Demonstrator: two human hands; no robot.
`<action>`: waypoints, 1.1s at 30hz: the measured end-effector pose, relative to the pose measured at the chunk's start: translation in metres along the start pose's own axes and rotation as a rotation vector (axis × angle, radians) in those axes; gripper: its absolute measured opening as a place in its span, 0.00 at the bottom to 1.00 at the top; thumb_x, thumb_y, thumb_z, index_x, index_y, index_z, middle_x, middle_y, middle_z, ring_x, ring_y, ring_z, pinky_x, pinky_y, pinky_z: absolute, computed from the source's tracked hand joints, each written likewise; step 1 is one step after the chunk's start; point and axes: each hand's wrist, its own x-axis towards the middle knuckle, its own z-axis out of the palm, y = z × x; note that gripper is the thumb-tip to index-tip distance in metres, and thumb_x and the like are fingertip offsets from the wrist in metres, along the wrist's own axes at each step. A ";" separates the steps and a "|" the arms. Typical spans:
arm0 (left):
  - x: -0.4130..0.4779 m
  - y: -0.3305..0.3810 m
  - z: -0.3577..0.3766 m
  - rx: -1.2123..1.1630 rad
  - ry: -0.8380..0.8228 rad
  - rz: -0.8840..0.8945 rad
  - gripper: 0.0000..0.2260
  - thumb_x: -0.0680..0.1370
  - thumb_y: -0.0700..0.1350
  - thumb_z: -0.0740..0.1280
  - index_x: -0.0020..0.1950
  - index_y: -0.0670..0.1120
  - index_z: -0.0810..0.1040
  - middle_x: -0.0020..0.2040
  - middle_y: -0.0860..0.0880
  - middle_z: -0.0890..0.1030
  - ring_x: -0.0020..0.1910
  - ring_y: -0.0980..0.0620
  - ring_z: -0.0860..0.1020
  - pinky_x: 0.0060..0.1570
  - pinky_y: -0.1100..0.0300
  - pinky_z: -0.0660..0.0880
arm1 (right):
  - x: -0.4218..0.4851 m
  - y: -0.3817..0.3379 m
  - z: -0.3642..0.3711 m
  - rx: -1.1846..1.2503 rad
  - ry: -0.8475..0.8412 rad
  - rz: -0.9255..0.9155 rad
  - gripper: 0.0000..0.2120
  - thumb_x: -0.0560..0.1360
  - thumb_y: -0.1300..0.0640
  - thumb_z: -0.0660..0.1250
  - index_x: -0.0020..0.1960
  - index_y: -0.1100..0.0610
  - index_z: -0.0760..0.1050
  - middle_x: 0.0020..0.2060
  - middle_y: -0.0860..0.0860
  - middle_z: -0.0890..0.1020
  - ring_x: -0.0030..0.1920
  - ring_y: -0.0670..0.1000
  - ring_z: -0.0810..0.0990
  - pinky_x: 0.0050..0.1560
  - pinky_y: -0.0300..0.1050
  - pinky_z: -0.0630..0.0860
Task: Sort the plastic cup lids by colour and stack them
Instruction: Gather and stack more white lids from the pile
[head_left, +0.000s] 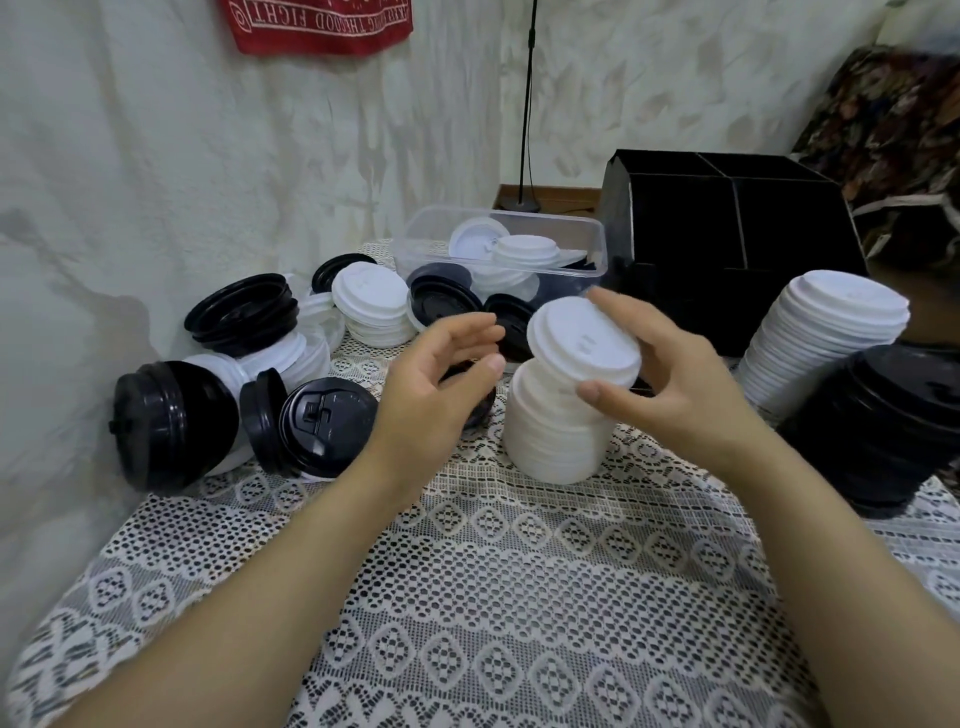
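Observation:
A short stack of white lids (553, 439) stands at the table's middle. My right hand (670, 379) pinches a tilted white lid (582, 340) between thumb and fingers, just above that stack. My left hand (441, 384) hovers to the left of the stack, fingers relaxed, holding nothing. A tall white stack (815, 348) leans at the right, beside a black stack (883, 426). Loose black lids (327, 434) and white lids (371, 306) lie mixed at the left and back.
A clear plastic tub (587, 234) holding white lids sits at the back, next to a black divided organiser box (727, 218). A lace cloth (519, 597) covers the table. A draped white wall sheet closes in the left side.

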 end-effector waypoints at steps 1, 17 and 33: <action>0.000 -0.003 0.001 0.026 -0.057 -0.006 0.14 0.77 0.37 0.68 0.58 0.53 0.76 0.58 0.52 0.80 0.57 0.61 0.78 0.54 0.66 0.74 | 0.000 0.001 -0.001 -0.021 -0.045 0.023 0.39 0.67 0.45 0.76 0.73 0.50 0.65 0.70 0.44 0.70 0.69 0.39 0.69 0.70 0.37 0.67; 0.000 -0.017 -0.001 0.108 -0.293 -0.134 0.26 0.74 0.48 0.66 0.72 0.45 0.71 0.66 0.52 0.77 0.65 0.57 0.74 0.67 0.52 0.71 | -0.001 0.005 0.001 -0.071 -0.256 0.123 0.36 0.70 0.61 0.76 0.73 0.48 0.66 0.72 0.42 0.67 0.71 0.37 0.65 0.72 0.39 0.64; 0.000 -0.021 0.000 0.190 -0.291 0.012 0.17 0.74 0.49 0.66 0.62 0.50 0.78 0.59 0.52 0.81 0.58 0.52 0.79 0.59 0.52 0.77 | 0.000 0.001 0.001 -0.007 -0.285 0.203 0.39 0.64 0.48 0.74 0.73 0.45 0.67 0.65 0.30 0.67 0.65 0.28 0.65 0.69 0.32 0.65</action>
